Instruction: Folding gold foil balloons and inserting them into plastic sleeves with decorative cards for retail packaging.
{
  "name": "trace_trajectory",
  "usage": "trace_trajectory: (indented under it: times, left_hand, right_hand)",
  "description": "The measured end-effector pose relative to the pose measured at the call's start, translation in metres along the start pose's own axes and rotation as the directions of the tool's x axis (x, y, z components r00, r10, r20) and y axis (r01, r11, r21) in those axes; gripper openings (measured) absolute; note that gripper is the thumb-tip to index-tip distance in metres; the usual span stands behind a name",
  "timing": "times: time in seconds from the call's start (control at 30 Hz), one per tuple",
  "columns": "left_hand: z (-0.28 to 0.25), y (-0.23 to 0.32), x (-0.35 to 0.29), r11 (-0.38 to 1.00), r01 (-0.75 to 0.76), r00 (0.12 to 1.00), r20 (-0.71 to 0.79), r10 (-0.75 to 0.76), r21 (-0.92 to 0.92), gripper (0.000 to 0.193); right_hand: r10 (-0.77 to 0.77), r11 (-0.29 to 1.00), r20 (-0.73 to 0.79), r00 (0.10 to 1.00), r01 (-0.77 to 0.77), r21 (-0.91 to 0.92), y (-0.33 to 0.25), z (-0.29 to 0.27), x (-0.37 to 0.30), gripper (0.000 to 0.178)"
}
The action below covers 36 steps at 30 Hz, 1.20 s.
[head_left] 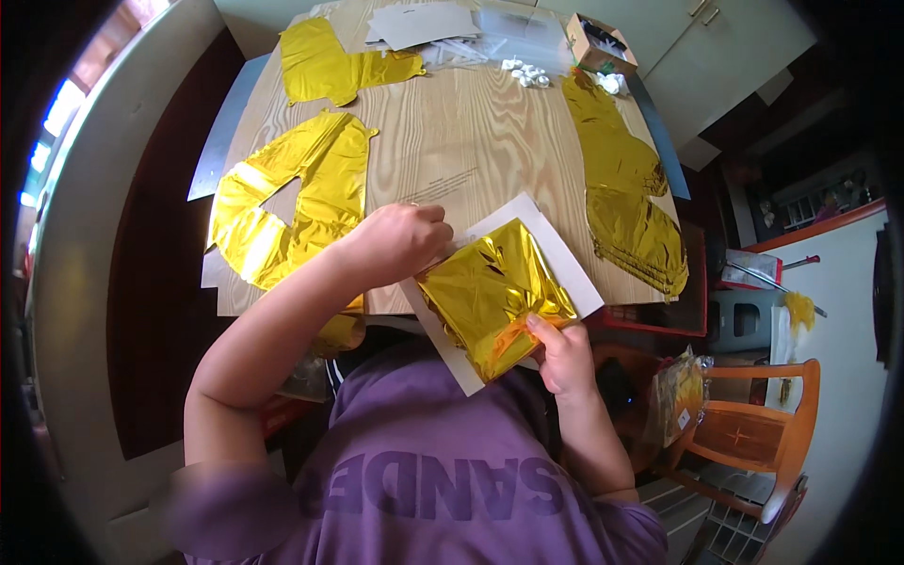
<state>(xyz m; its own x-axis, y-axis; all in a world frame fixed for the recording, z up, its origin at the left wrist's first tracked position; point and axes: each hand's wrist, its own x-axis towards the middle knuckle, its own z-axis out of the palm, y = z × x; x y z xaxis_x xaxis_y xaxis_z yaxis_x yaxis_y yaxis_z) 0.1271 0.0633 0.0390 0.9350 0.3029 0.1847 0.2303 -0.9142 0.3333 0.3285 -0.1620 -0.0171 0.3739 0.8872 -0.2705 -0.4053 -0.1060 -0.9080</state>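
Note:
My right hand (563,356) grips the lower right edge of a folded gold foil balloon (494,282) lying on a white card (576,275), its thumb on top. The foil is creased and shiny, with an orange tint near the thumb. At the card's upper left edge, my left hand (400,243) is curled closed, palm down. Whatever its fingers may hold is hidden. Card and foil are tilted near my body, at the table's front edge. Left of them lies a flat gold balloon (330,202) with a hole in its middle.
On the wooden table (443,122) lie an L-shaped gold balloon (315,66), a stack of gold balloons (626,188), white sheets (424,24), small white bundles (525,73) and a cardboard box (601,45). A wooden chair (744,433) stands at the right, beside a clear plastic package (680,400).

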Motion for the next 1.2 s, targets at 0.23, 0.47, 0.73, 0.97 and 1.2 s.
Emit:
trace_trajectory:
  times: [0.23,0.47,0.73,0.97,1.2]
  left_hand:
    - [-0.018,0.001,0.012,0.996,0.021,0.992,0.123,-0.031,0.082,0.006]
    - [-0.018,0.013,0.015,0.993,-0.001,0.995,0.103,-0.011,0.116,0.005]
    - [-0.008,0.032,-0.01,0.96,-0.071,0.969,-0.209,0.13,0.27,0.022]
    - [-0.014,0.038,-0.019,0.971,0.005,0.945,-0.319,0.074,0.239,0.027]
    - [-0.01,0.013,-0.044,0.74,0.229,0.481,-0.588,-0.65,-0.632,0.03]
  right_hand:
    - [-0.184,0.963,-0.133,0.974,0.151,-0.224,0.01,0.012,-0.009,0.017]
    - [-0.247,0.967,-0.172,0.954,0.232,-0.104,0.024,0.035,-0.011,0.02]
    - [0.017,0.912,-0.022,1.0,-0.006,0.411,0.024,0.047,-0.012,0.036]
    - [-0.026,0.946,-0.03,0.999,0.034,0.323,0.041,0.045,-0.013,0.033]
    - [-0.085,0.931,0.052,0.995,0.061,0.361,0.03,0.048,-0.015,0.043]
